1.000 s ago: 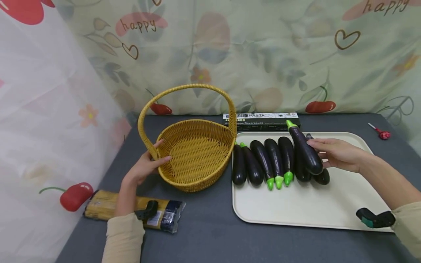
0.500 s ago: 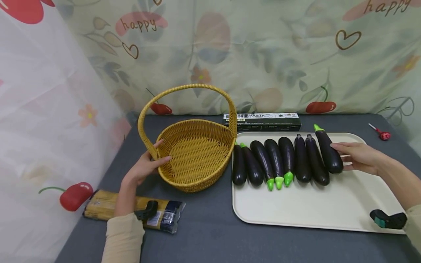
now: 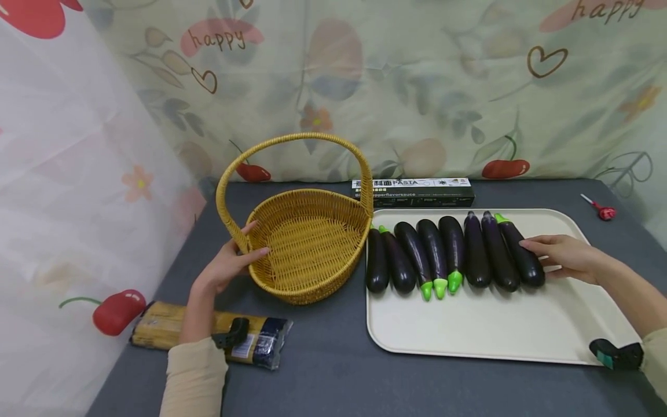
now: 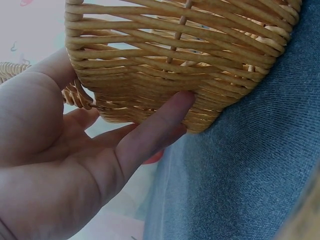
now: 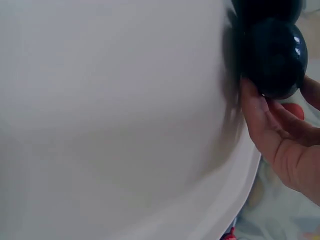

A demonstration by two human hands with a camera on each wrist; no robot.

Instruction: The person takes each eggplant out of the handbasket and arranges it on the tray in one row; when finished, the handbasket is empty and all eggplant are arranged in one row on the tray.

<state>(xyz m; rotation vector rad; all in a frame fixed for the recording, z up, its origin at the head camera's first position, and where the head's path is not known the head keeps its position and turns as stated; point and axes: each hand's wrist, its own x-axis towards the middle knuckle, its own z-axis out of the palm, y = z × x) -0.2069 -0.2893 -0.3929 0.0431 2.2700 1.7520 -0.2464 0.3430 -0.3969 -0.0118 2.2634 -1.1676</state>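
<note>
In the head view, a yellow wicker basket (image 3: 307, 294) with a tall arched handle stands left of the tray. My left hand (image 3: 225, 265) grips its left rim beside the handle's foot, thumb over the edge. The left wrist view has the fingers against the woven wall. On the beige tray (image 3: 458, 327) lie several dark purple eggplants in a row, some with bright green stem ends. My right hand (image 3: 570, 258) holds the rightmost eggplant (image 3: 523, 258) from its right side, thumb on top; it lies beside its neighbour. In the right wrist view, fingers reach under this eggplant (image 5: 275, 60).
A dark pasta box (image 3: 417, 196) lies behind the tray. The spaghetti packet (image 3: 255, 341) lies under my left forearm. A red lollipop (image 3: 606, 212) is at the far right. Patterned cloth (image 3: 333, 87) hangs behind the table.
My right hand has carried the green-stemmed eggplant rightward from above the others and lowered it to the row's right end. The left hand and basket have stayed in place.
</note>
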